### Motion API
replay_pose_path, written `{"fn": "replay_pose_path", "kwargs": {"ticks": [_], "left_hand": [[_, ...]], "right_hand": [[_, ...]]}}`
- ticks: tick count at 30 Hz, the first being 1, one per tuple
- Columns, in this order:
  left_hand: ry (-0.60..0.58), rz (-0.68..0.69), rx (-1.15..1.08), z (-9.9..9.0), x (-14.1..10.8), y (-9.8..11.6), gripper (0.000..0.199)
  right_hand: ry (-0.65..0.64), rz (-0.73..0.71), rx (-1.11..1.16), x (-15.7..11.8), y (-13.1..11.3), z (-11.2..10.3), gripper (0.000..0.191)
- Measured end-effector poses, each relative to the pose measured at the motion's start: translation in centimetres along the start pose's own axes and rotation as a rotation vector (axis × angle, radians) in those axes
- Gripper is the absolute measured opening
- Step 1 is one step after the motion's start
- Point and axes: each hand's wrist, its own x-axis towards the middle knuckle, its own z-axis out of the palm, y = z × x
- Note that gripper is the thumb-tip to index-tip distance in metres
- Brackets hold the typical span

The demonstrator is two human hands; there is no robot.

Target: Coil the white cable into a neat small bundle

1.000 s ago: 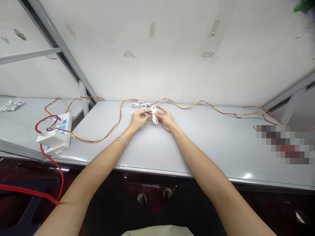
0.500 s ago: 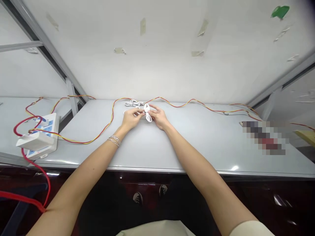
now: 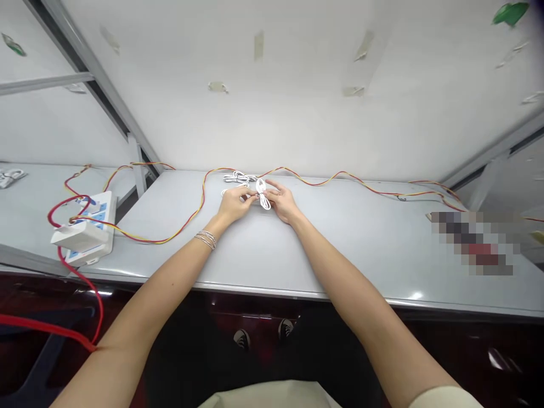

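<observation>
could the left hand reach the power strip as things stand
probably yes, once it lets go: the left hand is holding the white cable, and only the flat red-and-yellow wire lies before the power strip

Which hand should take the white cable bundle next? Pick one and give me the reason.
Right, probably: the right hand lies beside the white cable bundle with its fingers spread and free, while the left hand seems to be pinching the bundle.
</observation>
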Motion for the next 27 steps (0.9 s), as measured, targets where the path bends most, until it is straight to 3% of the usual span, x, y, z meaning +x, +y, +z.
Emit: {"fn": "replay_pose_path", "kwargs": {"ticks": [12, 20, 27], "left_hand": [[-0.031, 0.034, 0.048, -0.14, -0.13, 0.17, 0.014], [-0.028, -0.043, -0.002, -0.38, 0.03, 0.19, 0.014], [-0.008, -0.172, -0.185, -0.34, 0.1, 0.43, 0.015]], "right_hand": [[0.009, 0.004, -0.008, -0.39, -0.47, 0.46, 0.057], [-0.006, 0.0, -0.022, -0.41, -0.41, 0.43, 0.055], [-0.023, 0.001, -0.04, -0.42, -0.41, 0.33, 0.064]]}}
